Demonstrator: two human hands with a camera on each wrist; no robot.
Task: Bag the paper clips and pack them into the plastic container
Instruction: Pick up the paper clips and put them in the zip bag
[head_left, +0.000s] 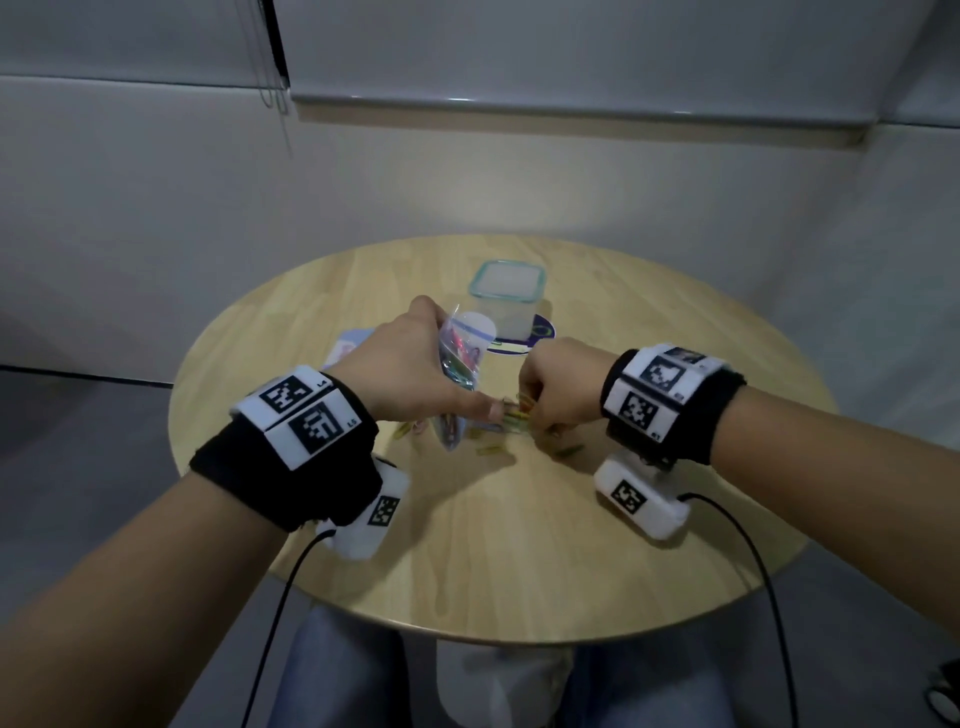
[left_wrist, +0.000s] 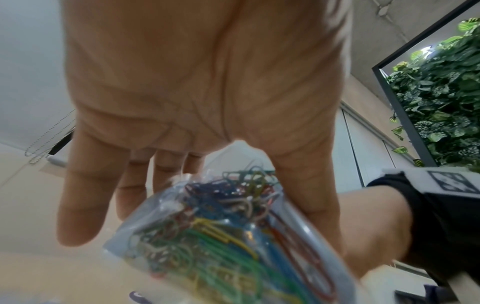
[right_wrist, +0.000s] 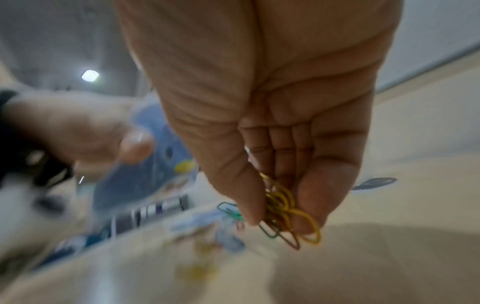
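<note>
Where head view blurs, yellow clips (right_wrist: 285, 214) pinched.

- Left hand (head_left: 410, 371) grips a clear plastic bag (head_left: 460, 358) stuffed with coloured paper clips, held above the round wooden table (head_left: 519, 545).
- Right hand (head_left: 563, 387), just right of it, fingers curled around a few clips (head_left: 519, 410).
- Loose paper clips (head_left: 491, 449) scattered beneath both hands.
- Beyond the hands, a lidded plastic container (head_left: 509, 299) with a teal rim.
</note>
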